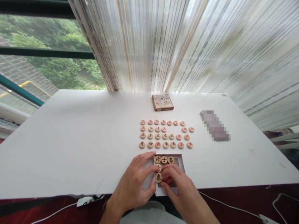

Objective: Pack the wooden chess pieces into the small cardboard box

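Note:
An open shallow box point(182, 163) sits at the table's front edge, with several round wooden Chinese chess pieces inside, lettered in black. Three line its far side, including an end piece point(171, 160). Two more run down its left side. My left hand point(136, 175) spreads over the left wall, index fingertip on the upper left-side piece point(158, 168) and thumb by the wall. Curled in over the box, my right hand point(178, 180) has its thumb and fingers at the right edge of the nearest Chinese chess piece point(158, 177). Its inner fingers are partly hidden.
Several rows of red and black pieces point(158, 136) lie beyond the box. Behind them rests a printed cardboard box point(163, 102). A blurred-out flat object point(215, 126) lies to the right on the white table point(77, 140). White cables point(229, 204) run below the front edge.

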The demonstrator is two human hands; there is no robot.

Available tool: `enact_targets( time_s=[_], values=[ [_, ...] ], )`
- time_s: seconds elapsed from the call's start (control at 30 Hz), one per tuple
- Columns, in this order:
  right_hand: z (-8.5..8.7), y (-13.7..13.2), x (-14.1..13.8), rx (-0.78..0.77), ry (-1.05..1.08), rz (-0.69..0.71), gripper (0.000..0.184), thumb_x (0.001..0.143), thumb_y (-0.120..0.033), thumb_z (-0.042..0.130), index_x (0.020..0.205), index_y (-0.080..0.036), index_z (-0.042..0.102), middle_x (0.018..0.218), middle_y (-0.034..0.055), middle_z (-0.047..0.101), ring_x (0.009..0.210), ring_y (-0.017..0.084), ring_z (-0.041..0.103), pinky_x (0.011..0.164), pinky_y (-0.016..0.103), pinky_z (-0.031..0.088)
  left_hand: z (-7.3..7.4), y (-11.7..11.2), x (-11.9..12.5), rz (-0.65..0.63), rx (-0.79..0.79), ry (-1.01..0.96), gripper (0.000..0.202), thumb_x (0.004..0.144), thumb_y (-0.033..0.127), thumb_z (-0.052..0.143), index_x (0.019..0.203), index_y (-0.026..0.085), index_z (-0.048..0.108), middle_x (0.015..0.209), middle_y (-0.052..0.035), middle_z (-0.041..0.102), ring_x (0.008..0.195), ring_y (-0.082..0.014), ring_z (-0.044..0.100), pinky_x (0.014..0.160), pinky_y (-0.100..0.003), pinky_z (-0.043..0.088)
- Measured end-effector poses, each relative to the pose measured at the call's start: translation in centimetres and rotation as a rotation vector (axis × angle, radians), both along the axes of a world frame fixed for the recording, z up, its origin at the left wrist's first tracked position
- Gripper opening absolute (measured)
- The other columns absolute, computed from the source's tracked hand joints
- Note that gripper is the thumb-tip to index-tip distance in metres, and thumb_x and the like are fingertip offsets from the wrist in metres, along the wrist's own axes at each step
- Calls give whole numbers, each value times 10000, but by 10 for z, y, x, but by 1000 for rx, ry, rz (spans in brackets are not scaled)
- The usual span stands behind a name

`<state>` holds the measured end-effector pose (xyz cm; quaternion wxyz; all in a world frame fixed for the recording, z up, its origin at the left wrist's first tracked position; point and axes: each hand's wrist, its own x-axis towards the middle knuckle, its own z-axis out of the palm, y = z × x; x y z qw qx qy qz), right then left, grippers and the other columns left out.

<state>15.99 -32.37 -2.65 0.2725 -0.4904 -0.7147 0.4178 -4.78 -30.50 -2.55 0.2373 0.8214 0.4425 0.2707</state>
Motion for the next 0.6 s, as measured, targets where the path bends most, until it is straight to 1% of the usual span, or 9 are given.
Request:
enact_targets(
  time_s=[0.1,0.2,0.27,0.4,0.5,0.6],
  values=[
    [1,1,9,88,-61,-45,224,950,-46,495,1007,-247,572,1133,44,615,874,146,667,804,272,573,0,0,1,9,6,5,330,832,115,600,1127,251,658,1491,-75,486,1402,-281,438,1164,-462,407],
    [1,3,18,215,-169,-119,212,960,-81,504,1050,-253,588,1117,56,644,964,195,673,850,327,574,0,-1,1,18,18,7,322,835,117,601,1122,252,659,1486,-73,497,1396,-280,451,1161,-461,415],
    [1,5,20,272,-221,-134,220,964,-92,505,1070,-254,608,1087,57,666,994,215,673,867,351,575,0,0,1,19,23,8,326,830,113,604,1120,252,659,1480,-73,504,1390,-280,458,1157,-459,420],
    [2,8,17,291,-269,-82,250,964,-70,490,1042,-245,649,1029,55,697,949,221,678,841,368,588,0,0,1,18,22,13,334,825,110,602,1123,251,655,1482,-73,499,1394,-280,452,1162,-462,415],
    [2,11,11,297,-279,-38,278,950,-39,498,1052,-235,667,1038,61,712,959,235,670,846,398,592,0,0,1,10,7,14,334,828,113,600,1128,252,651,1490,-72,488,1403,-279,437,1173,-467,399],
    [3,13,8,301,-273,-34,286,944,-28,514,1073,-228,673,1059,65,720,986,243,663,867,413,593,0,0,1,10,3,13,337,828,113,600,1130,254,651,1490,-72,487,1400,-280,439,1172,-469,399]
  ],
)
